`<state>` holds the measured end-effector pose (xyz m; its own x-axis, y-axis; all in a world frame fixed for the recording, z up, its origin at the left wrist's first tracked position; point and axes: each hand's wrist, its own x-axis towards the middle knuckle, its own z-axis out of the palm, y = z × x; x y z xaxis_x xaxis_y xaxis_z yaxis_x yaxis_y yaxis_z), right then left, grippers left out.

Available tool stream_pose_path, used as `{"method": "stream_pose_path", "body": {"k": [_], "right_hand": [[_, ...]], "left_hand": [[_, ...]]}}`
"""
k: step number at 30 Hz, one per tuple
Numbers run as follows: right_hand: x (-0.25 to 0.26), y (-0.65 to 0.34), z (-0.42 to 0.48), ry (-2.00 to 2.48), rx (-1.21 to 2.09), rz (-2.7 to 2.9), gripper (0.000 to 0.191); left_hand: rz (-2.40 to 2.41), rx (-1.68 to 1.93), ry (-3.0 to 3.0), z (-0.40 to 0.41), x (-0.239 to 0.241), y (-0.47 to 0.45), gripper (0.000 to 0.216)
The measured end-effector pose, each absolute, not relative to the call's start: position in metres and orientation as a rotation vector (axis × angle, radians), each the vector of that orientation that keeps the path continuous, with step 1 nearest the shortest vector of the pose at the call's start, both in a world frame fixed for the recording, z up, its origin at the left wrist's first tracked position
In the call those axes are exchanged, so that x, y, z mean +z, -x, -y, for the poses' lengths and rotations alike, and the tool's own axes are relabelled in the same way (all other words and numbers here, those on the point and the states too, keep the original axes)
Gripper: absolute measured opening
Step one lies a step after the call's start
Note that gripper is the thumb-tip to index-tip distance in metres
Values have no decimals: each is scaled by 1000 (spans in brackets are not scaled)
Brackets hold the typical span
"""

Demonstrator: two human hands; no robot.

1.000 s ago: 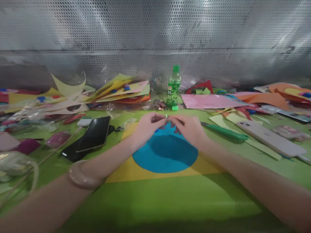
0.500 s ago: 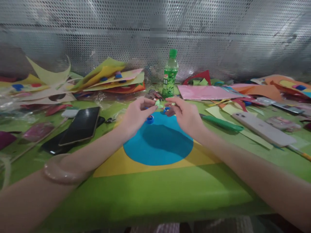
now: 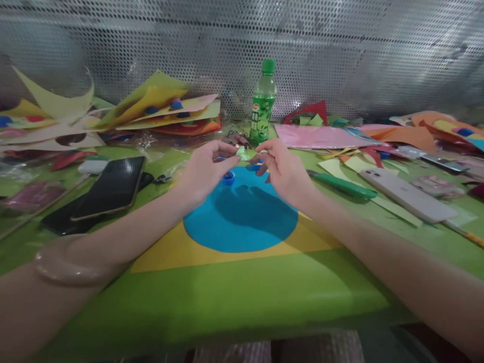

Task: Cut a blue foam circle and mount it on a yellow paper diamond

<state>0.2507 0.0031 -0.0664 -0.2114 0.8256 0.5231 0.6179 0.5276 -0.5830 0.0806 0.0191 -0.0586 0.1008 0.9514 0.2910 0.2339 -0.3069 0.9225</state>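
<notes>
My left hand (image 3: 206,166) pinches a small pale green piece (image 3: 244,153), its material too small to tell. Close beside it, my right hand (image 3: 282,169) has its thumb and fingers pressed together around a tiny pale bit that I cannot make out. Both hands are raised over a blue paper circle (image 3: 242,227), which lies on a yellow sheet (image 3: 170,254). Under the fingers are a small round blue tub (image 3: 228,178) and another blue piece (image 3: 256,165), both partly covered by the hands.
A green drink bottle (image 3: 263,108) stands behind the hands. To the left lie dark phones (image 3: 109,189); to the right, a green-handled cutter (image 3: 344,185) and a white phone (image 3: 406,194). Coloured paper (image 3: 170,116) is heaped along the perforated metal wall (image 3: 212,45).
The camera view has shifted slightly, so the bottle and papers appear higher. My hands stay close together, both still pinching; the fingertips appear slightly higher in view.
</notes>
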Motion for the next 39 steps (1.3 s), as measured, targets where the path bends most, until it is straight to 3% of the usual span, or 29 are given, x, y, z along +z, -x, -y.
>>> {"method": "stream_pose_path", "body": {"k": [8,15,19,27,39], "right_hand": [[-67,-257,-15,1338,-62,2119,15],[-78,-260,-22,1522,155,2214,22],[-75,-261,-23,1490,65,2286,11],[-61,-254,-7,1148,-74,2093,25],[-63,-250,-5,1031,-15,1913,18]], "left_hand": [[-1170,1301,-1668,-21,-61,-79,18],[-1186,1280,-1578,-19,-59,-80,23],[-1142,1272,-1534,-20,-60,-79,24],[-998,1252,-1563,-22,-63,-76,24],[-706,1089,-1231,-13,-59,-85,14]]}}
